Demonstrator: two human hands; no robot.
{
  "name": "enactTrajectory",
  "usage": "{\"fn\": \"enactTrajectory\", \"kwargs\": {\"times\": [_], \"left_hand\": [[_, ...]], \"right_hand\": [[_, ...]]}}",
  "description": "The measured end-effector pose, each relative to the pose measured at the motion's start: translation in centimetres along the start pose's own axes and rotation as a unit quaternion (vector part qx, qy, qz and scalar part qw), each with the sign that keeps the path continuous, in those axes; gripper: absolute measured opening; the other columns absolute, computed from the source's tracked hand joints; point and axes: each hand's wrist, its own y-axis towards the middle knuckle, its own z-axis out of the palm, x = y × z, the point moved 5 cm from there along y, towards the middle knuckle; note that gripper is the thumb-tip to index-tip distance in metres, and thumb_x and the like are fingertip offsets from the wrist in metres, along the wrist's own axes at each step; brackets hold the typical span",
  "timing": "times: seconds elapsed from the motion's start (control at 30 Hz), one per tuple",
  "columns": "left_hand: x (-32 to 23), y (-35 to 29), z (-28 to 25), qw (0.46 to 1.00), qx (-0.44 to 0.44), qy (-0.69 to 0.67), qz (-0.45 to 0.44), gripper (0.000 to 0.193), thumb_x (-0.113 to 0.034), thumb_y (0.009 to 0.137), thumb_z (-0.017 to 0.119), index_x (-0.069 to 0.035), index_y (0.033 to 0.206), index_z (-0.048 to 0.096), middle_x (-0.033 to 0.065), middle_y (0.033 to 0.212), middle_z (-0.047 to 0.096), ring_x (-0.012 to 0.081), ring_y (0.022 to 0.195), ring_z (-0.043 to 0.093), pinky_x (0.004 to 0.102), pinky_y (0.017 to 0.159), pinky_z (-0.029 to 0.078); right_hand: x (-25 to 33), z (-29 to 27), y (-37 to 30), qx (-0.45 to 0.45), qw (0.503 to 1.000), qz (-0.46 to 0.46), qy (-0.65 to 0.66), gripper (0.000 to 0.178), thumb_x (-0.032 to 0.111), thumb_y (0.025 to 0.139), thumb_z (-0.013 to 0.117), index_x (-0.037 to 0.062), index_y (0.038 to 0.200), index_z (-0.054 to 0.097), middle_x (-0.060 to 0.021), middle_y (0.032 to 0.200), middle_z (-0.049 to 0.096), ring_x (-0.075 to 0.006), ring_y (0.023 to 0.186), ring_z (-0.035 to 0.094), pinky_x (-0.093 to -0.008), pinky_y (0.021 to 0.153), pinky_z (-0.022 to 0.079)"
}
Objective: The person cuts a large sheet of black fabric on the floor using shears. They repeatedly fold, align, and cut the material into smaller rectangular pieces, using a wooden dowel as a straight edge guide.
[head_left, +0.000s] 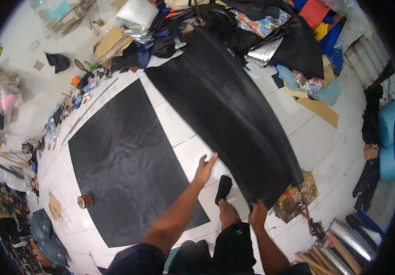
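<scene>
A long black sheet of leather-like material stretches from a pile at the top down to the lower right. My right hand grips its near corner. My left hand hovers open, fingers spread, just left of the sheet's near edge, holding nothing. A second black sheet lies flat on the white tiled floor to the left. My foot in a black sock stands on the tiles between my two hands.
A heap of fabrics and foil fills the top. A red tape roll rests by the flat sheet's left edge. Tools and clutter line the left. A patterned box and silver rolls sit lower right.
</scene>
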Motion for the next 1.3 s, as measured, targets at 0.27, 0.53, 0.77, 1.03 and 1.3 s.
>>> {"fn": "enactTrajectory", "kwargs": {"times": [0.27, 0.53, 0.77, 1.03, 1.3], "left_hand": [[-13.6, 1.3, 5.1, 0.983, -0.025, -0.163, -0.085, 0.021, -0.003, 0.086, 0.057, 0.008, 0.103, 0.052, 0.0165, 0.086, 0.063, 0.0224, 0.069, 0.066, 0.0303, 0.055, 0.057], [-17.8, -2.1, -0.9, 0.963, 0.090, -0.241, -0.079, 0.031, -0.009, 0.085, 0.057, -0.002, 0.113, 0.046, 0.0145, 0.098, 0.058, 0.0264, 0.085, 0.062, 0.0432, 0.075, 0.055], [-26.7, 15.0, -22.5, 0.882, 0.166, -0.439, -0.040, 0.072, -0.040, 0.086, 0.062, 0.002, 0.139, 0.038, 0.0211, 0.142, 0.042, 0.0389, 0.132, 0.039, 0.0547, 0.110, 0.029], [-22.2, 18.9, -36.5, 0.991, -0.007, 0.129, -0.031, 0.059, -0.030, 0.086, 0.068, 0.012, 0.123, 0.051, 0.0275, 0.120, 0.059, 0.0394, 0.108, 0.059, 0.0442, 0.090, 0.047], [-21.4, 5.4, -45.2, 0.999, 0.046, -0.016, -0.024, 0.044, -0.034, 0.089, 0.063, 0.009, 0.099, 0.061, 0.0255, 0.093, 0.066, 0.0385, 0.086, 0.066, 0.0440, 0.074, 0.050]], "right_hand": [[4.2, -13.6, 10.7, 0.199, 0.951, 0.182, 0.152, 0.052, 0.036, 0.081, 0.067, -0.0022, 0.116, 0.058, -0.0266, 0.099, 0.066, -0.0406, 0.096, 0.064, -0.0456, 0.086, 0.050], [15.3, -9.9, 24.3, 0.187, 0.941, 0.271, 0.077, 0.041, 0.023, 0.083, 0.067, 0.0013, 0.118, 0.059, -0.0219, 0.097, 0.068, -0.0393, 0.092, 0.066, -0.0477, 0.086, 0.048], [27.7, -14.1, 17.9, 0.119, 0.970, 0.203, 0.054, 0.020, 0.011, 0.078, 0.066, 0.0035, 0.097, 0.067, -0.0206, 0.088, 0.067, -0.0389, 0.082, 0.066, -0.0466, 0.073, 0.052], [33.2, -8.8, 6.4, 0.126, 0.921, 0.350, -0.116, 0.014, 0.013, 0.078, 0.060, 0.0056, 0.087, 0.067, -0.0206, 0.080, 0.066, -0.0433, 0.077, 0.064, -0.0507, 0.067, 0.051], [40.7, -4.9, -3.3, 0.211, 0.924, 0.282, -0.146, 0.016, 0.017, 0.078, 0.061, 0.0061, 0.089, 0.065, -0.0244, 0.079, 0.065, -0.0466, 0.073, 0.063, -0.0539, 0.064, 0.051]]}}
